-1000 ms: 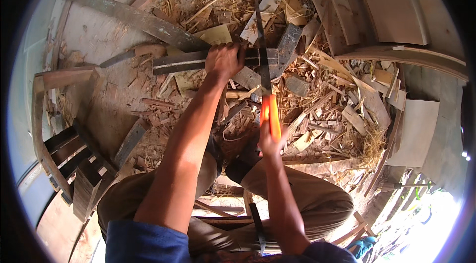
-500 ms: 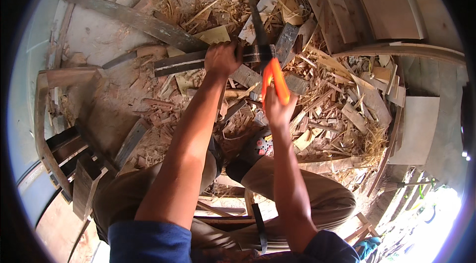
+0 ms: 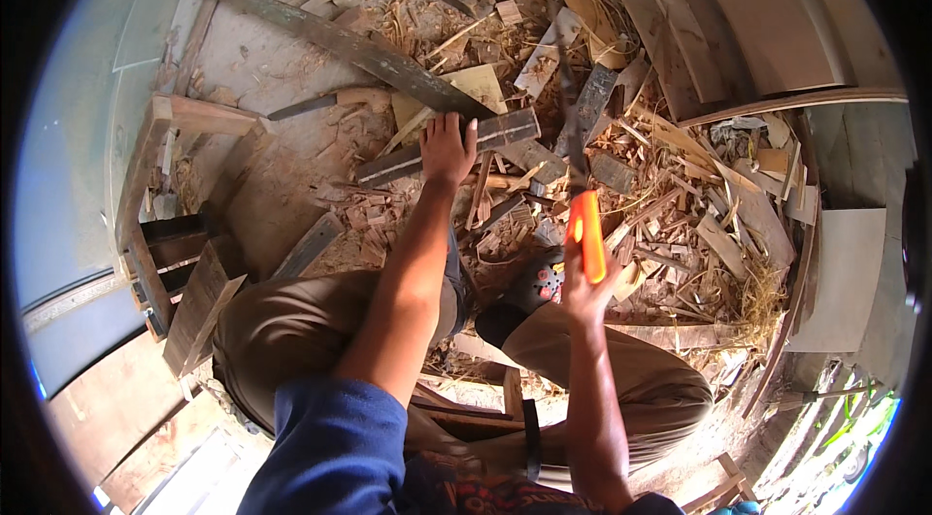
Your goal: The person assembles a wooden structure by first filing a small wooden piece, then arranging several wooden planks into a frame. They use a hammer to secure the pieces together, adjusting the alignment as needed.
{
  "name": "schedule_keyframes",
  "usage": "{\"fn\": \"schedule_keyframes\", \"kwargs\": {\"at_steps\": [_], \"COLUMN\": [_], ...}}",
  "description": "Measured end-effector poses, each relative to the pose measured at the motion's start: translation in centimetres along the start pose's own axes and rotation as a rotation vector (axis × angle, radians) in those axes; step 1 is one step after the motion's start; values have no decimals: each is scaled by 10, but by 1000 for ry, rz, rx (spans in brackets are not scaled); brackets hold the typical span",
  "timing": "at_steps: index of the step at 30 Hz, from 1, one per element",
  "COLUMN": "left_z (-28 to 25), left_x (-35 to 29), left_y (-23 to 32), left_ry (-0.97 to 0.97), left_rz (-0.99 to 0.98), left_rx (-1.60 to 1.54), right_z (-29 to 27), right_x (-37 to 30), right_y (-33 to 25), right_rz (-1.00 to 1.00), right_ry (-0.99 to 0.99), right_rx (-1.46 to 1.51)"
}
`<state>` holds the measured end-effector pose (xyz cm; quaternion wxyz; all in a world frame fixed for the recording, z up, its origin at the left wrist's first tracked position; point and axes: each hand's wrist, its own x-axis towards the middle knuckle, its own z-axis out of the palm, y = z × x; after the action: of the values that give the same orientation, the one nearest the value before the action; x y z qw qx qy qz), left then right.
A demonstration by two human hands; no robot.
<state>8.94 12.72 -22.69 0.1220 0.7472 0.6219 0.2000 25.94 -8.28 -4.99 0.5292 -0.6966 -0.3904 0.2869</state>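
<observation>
My left hand point(image 3: 449, 151) grips a short dark wooden batten point(image 3: 510, 130) near its middle, the fingers over its far edge. The batten has a pale line along its side and lies tilted, its right end higher in the view. In my right hand point(image 3: 587, 290) is a handsaw with an orange handle point(image 3: 588, 238), my fingers closed round it. Its dark, narrow blade point(image 3: 573, 117) points away from me, to the right of the batten's end and apart from it. The blade's tip blurs into the wood scraps.
Wood chips and offcuts point(image 3: 680, 263) cover the ground around my feet. A long grey plank point(image 3: 340, 39) reaches from the far left to the batten. Near it lies a knife-like blade with a wooden handle point(image 3: 361, 98). Wooden frames point(image 3: 146, 166) stand left; boards point(image 3: 777, 15) lean at far right.
The saw has come away from the batten's right end, moving right and nearer to me. The batten now slants more, with my left hand still on it. The whole view has shifted.
</observation>
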Motion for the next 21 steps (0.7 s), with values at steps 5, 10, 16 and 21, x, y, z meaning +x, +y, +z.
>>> {"fn": "schedule_keyframes", "kwargs": {"at_steps": [5, 10, 16, 21], "left_z": [-4, -10, -14, -32], "left_x": [-2, 2, 4, 14], "left_y": [-17, -10, -8, -13], "left_ry": [94, 95, 49, -264], "left_rz": [-25, -138, -112, -223], "left_rx": [-42, -149, -78, -32], "right_z": [13, 35, 50, 53], "right_x": [-44, -35, -10, -13], "right_y": [1, 33, 65, 96], "right_rz": [-9, -95, -77, -14], "right_ry": [-125, -123, -191, -202], "right_rx": [-56, -183, -257, -185]}}
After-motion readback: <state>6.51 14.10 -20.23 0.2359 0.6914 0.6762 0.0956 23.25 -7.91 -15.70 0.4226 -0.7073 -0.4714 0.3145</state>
